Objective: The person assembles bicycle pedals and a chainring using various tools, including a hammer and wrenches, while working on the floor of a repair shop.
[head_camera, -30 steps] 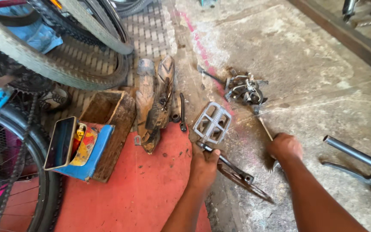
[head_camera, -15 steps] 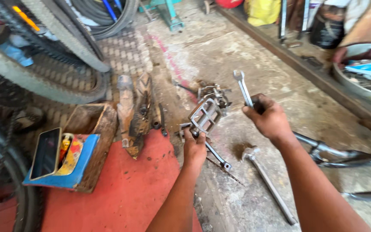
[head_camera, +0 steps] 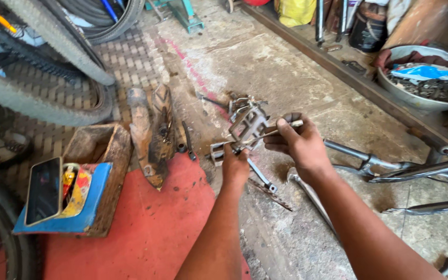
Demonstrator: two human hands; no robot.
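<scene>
Stained concrete floor point(head_camera: 265, 67) carries a red mat point(head_camera: 146, 233) at its near edge, a wooden box point(head_camera: 97, 155) and worn sandals point(head_camera: 151, 132) beside it, tyres point(head_camera: 42, 88) far left, metal basin point(head_camera: 416, 98) far right.

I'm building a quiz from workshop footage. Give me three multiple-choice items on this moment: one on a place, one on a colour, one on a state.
1. Where does the wooden box lie?
A. On the mat, left of both hands
B. In the metal basin
C. On the bicycle frame

2. What colour is the mat under the left arm?
A. Green
B. Red
C. White

3. How is the pedal held?
A. It lies alone on the floor
B. It is raised between both hands
C. It hangs from a tyre

Answers:
1 A, the box sits by the mat's left edge.
2 B, the mat is plainly red.
3 B, the left hand grips the crank below it and the right hand holds a wrench to it.
</scene>
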